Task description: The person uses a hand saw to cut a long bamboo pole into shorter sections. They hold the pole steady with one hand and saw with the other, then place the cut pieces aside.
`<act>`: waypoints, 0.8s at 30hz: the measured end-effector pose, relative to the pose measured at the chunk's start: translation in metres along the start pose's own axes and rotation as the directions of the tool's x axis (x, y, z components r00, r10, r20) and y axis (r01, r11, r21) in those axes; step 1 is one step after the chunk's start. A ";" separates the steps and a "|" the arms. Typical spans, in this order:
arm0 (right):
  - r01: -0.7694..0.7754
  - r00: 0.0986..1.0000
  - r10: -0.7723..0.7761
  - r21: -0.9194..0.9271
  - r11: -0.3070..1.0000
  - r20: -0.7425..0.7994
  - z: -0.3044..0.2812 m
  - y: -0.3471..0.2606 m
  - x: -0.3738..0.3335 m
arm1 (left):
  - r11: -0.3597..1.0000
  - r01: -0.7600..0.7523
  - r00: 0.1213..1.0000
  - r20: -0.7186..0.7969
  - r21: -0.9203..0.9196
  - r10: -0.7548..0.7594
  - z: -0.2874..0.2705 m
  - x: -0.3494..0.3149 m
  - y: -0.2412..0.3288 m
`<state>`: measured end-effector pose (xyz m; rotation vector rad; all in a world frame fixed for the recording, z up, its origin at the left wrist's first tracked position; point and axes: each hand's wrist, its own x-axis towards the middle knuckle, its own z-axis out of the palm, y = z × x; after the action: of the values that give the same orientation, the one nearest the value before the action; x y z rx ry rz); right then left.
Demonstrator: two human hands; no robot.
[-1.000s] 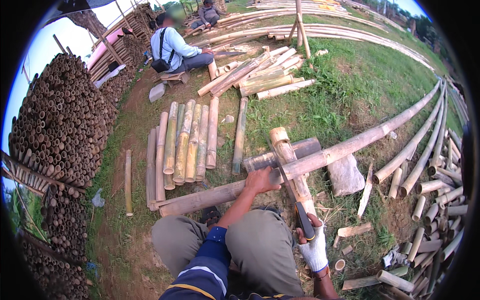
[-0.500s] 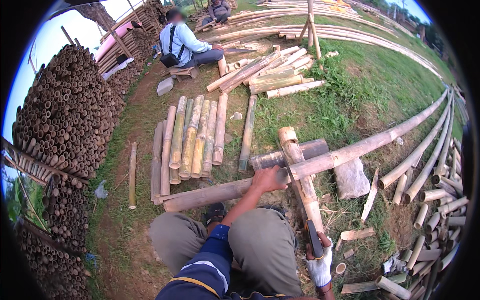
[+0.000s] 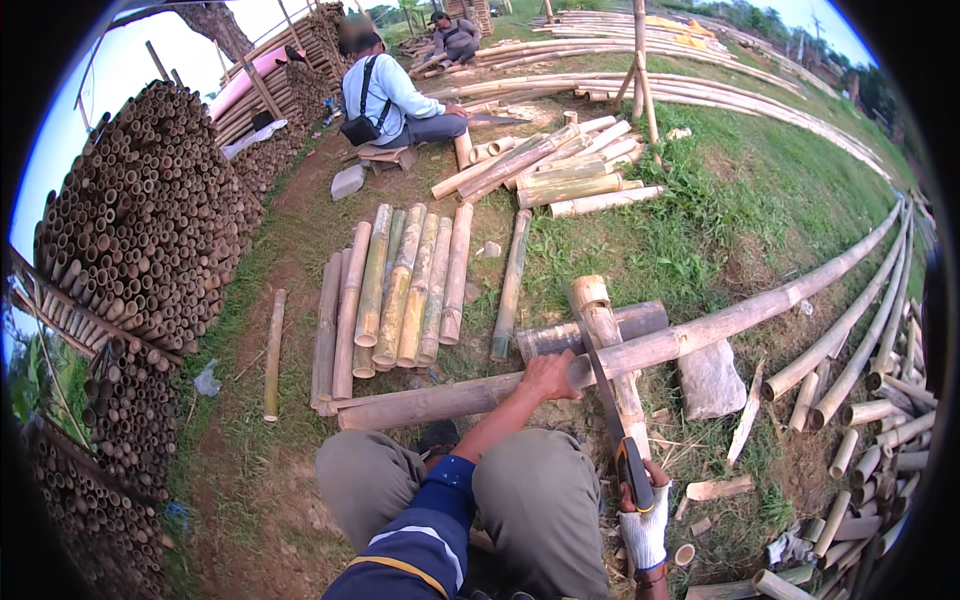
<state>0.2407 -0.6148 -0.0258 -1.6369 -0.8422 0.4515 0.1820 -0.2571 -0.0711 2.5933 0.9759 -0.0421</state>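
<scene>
My left hand [image 3: 550,378], bare, grips the near length of a bamboo pole [image 3: 430,402] that lies across in front of my knees. Just right of that hand a pale cut end shows on the long part of the pole [image 3: 690,338], which runs off to the far right; the two parts look separated there. Wearing a white fingerless glove, my right hand [image 3: 645,518] is closed round the black and orange handle of a handsaw [image 3: 606,400]. Its blade stands beside the cut end, over an upright-leaning bamboo support [image 3: 612,350].
A dark bamboo log [image 3: 640,320] and a stone [image 3: 712,380] lie by the support. Cut bamboo lengths [image 3: 405,290] lie in a row ahead. Stacked bamboo [image 3: 140,220] stands left, loose pieces [image 3: 860,480] right. A seated co-worker [image 3: 390,100] is farther off.
The near length of bamboo has come apart from the long pole, and its right end sits lower, with my left hand still on it. My view has shifted slightly.
</scene>
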 end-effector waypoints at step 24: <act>0.008 1.000 -0.008 -0.026 1.000 -0.014 0.007 0.003 -0.002 | 0.999 -0.007 0.999 0.049 -0.044 0.009 -0.006 0.003 -0.005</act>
<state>0.2357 -0.6114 -0.0307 -1.6587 -0.8471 0.4247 0.1806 -0.2491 -0.0678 2.5441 0.9388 -0.0808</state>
